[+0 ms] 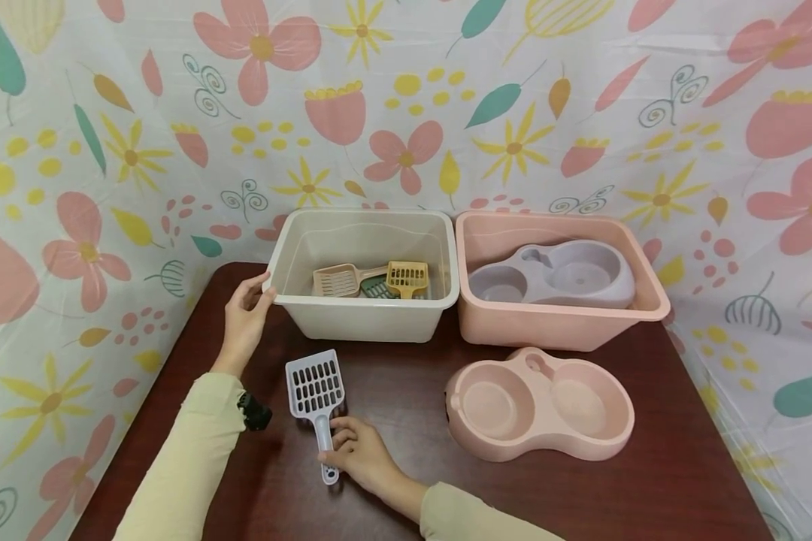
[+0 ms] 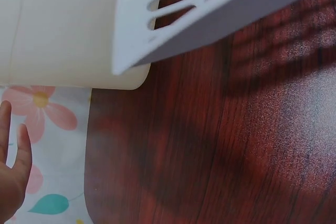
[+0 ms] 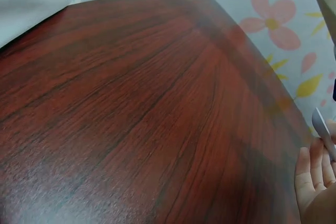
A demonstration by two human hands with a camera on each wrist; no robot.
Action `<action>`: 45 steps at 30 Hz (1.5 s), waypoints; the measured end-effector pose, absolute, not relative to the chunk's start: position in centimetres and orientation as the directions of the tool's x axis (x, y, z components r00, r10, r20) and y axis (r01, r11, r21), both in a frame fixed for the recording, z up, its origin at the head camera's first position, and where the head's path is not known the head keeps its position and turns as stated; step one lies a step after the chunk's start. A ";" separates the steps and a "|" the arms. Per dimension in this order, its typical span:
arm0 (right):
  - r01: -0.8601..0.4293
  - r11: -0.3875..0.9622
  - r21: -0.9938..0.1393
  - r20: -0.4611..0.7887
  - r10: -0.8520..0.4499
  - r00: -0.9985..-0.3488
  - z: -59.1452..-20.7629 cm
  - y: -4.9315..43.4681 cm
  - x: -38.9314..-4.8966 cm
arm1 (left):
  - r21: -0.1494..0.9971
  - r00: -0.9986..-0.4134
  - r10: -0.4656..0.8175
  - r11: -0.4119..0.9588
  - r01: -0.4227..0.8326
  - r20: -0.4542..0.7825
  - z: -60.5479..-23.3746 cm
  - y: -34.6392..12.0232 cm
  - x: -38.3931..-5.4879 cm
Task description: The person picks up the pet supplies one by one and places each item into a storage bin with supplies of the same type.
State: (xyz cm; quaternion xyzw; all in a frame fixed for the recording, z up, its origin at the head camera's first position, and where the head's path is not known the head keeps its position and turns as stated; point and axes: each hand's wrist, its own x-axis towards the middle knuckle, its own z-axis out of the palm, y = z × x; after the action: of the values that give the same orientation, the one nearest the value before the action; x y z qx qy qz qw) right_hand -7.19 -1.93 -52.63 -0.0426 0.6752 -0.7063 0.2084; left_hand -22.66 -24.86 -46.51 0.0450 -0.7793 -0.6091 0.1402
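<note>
My right hand [image 1: 362, 451] pinches the handle of a pale lavender litter scoop [image 1: 316, 387]. The scoop's slotted head points away over the table; the right wrist view shows the fingers around its pale handle [image 3: 321, 129]. At the front left corner of a beige litter box [image 1: 362, 319], my left hand [image 1: 245, 312] has fingers and thumb close to the rim. The left wrist view shows that hand's thumb and a finger extended and spread beside the box. Inside the box lie a beige scoop [image 1: 336, 281], a yellow scoop [image 1: 407, 276] and a dark green scoop [image 1: 377, 287].
Right of the beige box stands a pink litter box [image 1: 534, 327] with a lavender-grey double bowl [image 1: 619, 289] in it. In front sits a pink double bowl [image 1: 541, 443]. Everything stands on a dark red wooden table [image 1: 392, 383] against a floral cloth [image 1: 406, 90].
</note>
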 end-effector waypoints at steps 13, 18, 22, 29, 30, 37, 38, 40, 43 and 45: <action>0.184 -0.017 -0.983 -0.166 -0.359 -0.919 -51.1 -0.8 -6.7 | 0.965 -0.953 -0.254 0.243 0.102 0.165 -47.0 -25.2 -22.7; 0.167 -0.027 -0.986 -0.147 -0.347 -0.926 -50.5 -0.5 -6.6 | 0.968 -0.952 -0.260 0.230 0.101 0.161 -46.7 -25.1 -22.7; 0.165 -0.054 -0.985 -0.136 -0.351 -0.926 -49.9 -0.4 -6.6 | 0.968 -0.949 -0.261 0.222 0.119 0.177 -46.5 -25.1 -22.8; 0.156 -0.085 -0.984 -0.118 -0.348 -0.930 -48.6 -0.3 -6.6 | 0.967 -0.952 -0.254 0.229 0.112 0.170 -43.4 -23.8 -21.1; 0.156 -0.083 -0.984 -0.118 -0.348 -0.930 -48.4 -0.3 -6.6 | 0.967 -0.952 -0.253 0.226 0.117 0.174 -43.3 -23.7 -21.0; 0.120 -0.089 -0.989 -0.082 -0.346 -0.934 -47.1 -0.2 -6.8 | 0.964 -0.952 -0.259 0.249 0.097 0.162 -43.2 -23.4 -20.9; 0.117 -0.092 -0.989 -0.078 -0.347 -0.935 -46.9 -0.1 -6.8 | 0.964 -0.952 -0.260 0.248 0.096 0.162 -43.2 -23.4 -20.9; 0.109 -0.089 -0.990 -0.072 -0.348 -0.935 -46.6 0.0 -6.9 | 0.965 -0.950 -0.267 0.245 0.096 0.162 -43.2 -23.3 -20.9; 0.095 -0.085 -0.992 -0.060 -0.346 -0.936 -46.3 0.1 -7.2 | 0.963 -0.946 -0.271 0.246 0.108 0.176 -43.3 -23.2 -21.0; 0.081 -0.090 -0.993 -0.045 -0.340 -0.939 -46.1 0.2 -7.5 | 0.964 -0.945 -0.273 0.241 0.113 0.179 -43.4 -23.1 -21.0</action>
State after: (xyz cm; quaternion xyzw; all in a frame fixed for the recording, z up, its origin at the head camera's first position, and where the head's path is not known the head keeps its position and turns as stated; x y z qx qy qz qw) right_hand -7.48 0.15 -46.12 -0.0984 0.6589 -0.7318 0.1436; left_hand -21.04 -23.11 -43.38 0.0517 -0.7718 -0.6139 0.1572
